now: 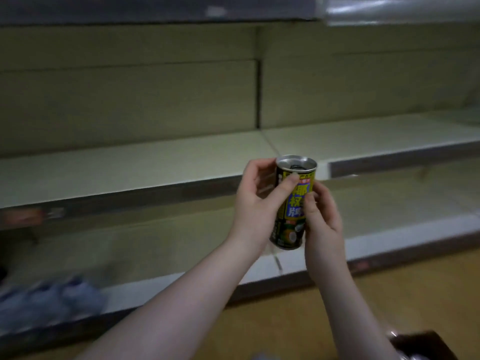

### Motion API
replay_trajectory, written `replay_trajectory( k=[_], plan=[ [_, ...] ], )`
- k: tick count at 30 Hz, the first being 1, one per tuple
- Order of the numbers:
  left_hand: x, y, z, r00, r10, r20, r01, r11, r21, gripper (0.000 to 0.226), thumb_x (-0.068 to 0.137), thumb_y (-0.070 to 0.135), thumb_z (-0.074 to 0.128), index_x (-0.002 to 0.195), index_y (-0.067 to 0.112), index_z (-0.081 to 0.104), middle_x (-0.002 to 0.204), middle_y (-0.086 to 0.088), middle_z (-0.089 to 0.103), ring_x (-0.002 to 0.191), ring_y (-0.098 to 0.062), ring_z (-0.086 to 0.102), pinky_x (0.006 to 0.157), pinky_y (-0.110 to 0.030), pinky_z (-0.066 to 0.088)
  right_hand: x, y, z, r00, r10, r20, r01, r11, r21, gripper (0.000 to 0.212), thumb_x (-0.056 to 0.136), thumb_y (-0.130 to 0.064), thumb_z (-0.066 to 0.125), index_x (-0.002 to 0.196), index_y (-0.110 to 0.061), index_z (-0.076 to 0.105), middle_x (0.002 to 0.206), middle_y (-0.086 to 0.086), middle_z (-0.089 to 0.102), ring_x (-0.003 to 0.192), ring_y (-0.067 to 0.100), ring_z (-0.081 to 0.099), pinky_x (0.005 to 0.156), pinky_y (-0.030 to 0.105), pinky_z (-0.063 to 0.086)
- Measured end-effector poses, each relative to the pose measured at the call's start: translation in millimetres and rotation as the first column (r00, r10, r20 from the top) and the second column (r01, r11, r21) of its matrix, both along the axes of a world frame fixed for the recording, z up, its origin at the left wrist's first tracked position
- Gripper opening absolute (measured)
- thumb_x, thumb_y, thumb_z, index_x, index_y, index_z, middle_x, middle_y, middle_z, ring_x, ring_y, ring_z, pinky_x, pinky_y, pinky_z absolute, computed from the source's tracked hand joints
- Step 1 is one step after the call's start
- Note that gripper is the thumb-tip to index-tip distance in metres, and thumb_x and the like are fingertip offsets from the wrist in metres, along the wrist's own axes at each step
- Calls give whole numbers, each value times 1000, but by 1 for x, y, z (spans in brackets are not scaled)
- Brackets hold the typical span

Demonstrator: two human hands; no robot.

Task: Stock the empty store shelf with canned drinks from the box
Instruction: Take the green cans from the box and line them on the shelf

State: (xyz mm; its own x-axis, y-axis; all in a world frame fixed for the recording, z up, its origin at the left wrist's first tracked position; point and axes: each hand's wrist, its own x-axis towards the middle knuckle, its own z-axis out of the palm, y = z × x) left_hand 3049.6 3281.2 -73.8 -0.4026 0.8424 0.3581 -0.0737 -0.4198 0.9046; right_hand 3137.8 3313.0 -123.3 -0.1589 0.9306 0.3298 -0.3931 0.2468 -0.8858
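A black, yellow and blue drink can (294,203) with a silver top is held upright, slightly tilted, in front of the middle shelf (130,175). My left hand (257,201) grips its left side, thumb across the label. My right hand (322,224) holds its lower right side, thumb pressed on the label. The cream shelf board behind it bears nothing. A corner of the dark box (420,345) shows at the bottom right, its contents mostly out of view.
A lower shelf (389,229) runs beneath, bare where visible, with blurred blue-white packages (46,302) at its left end. An upper shelf edge (155,11) hangs overhead. The wooden floor (285,320) lies below the shelving.
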Motion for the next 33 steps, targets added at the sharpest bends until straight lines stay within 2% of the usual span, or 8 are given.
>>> replay_trajectory(
  k=[5, 8, 10, 12, 17, 25, 29, 33],
  plan=[
    [-78, -42, 17, 992, 129, -2, -129, 992, 4, 19, 91, 9, 54, 104, 22, 56, 99, 6, 62, 81, 10, 60, 70, -7, 45, -90, -26, 25, 981, 174, -85, -172, 985, 24, 40, 60, -63, 72, 94, -42, 68, 90, -16, 69, 90, 4, 62, 74, 16, 51],
    [-116, -57, 21, 981, 189, 44, -189, 982, -13, 18, 95, 15, 48, 104, 30, 55, 103, 0, 62, 85, -1, 63, 73, -14, 50, -133, -39, 36, 963, 253, -98, -253, 967, 9, 14, 83, -33, 64, 96, -38, 67, 92, -11, 69, 94, 12, 61, 74, 17, 51],
    [-133, -64, 27, 975, 204, 84, -203, 979, -18, 18, 95, 17, 47, 103, 32, 55, 98, 0, 61, 85, -10, 63, 76, -22, 52, -154, -45, 41, 958, 278, -72, -279, 960, 5, 20, 86, -24, 60, 104, -31, 64, 104, 1, 66, 100, 19, 60, 77, 17, 51],
    [-151, -70, 33, 968, 227, 111, -227, 974, -13, 19, 95, 18, 48, 101, 34, 56, 96, -2, 61, 86, -15, 63, 80, -29, 51, -176, -54, 49, 955, 288, -69, -289, 957, -10, 26, 82, -26, 57, 108, -28, 61, 113, 11, 63, 103, 21, 61, 78, 19, 52],
    [-201, -88, 46, 951, 257, 170, -268, 963, 44, 17, 86, 28, 56, 100, 36, 60, 109, -20, 61, 99, -31, 61, 92, -48, 48, -229, -71, 69, 927, 361, -101, -365, 931, -25, 17, 92, -16, 54, 102, -29, 59, 105, 2, 62, 80, 3, 65, 67, 15, 51],
    [-302, -125, 56, 944, 301, 134, -308, 951, 34, 28, 98, 22, 42, 125, 23, 46, 132, -16, 56, 115, -33, 58, 97, -45, 47, -330, -104, 88, 901, 433, -19, -433, 901, 2, 19, 93, -12, 51, 112, -17, 55, 99, -2, 61, 70, -9, 62, 61, 9, 48],
    [-356, -137, 52, 933, 335, 132, -344, 937, 53, 29, 99, 19, 39, 128, 21, 43, 134, -18, 53, 108, -24, 59, 85, -26, 52, -385, -117, 88, 875, 485, 9, -483, 874, -55, 19, 94, -12, 51, 111, -18, 52, 95, -6, 59, 76, -1, 60, 59, 6, 48],
    [-405, -141, 47, 914, 356, 193, -374, 925, 63, 28, 99, 20, 39, 127, 24, 42, 123, -11, 59, 95, -18, 63, 77, -22, 53, -436, -122, 87, 859, 510, 36, -506, 858, -85, 19, 94, -12, 52, 113, -15, 53, 97, -1, 61, 80, 2, 59, 63, 8, 50]
  ],
)
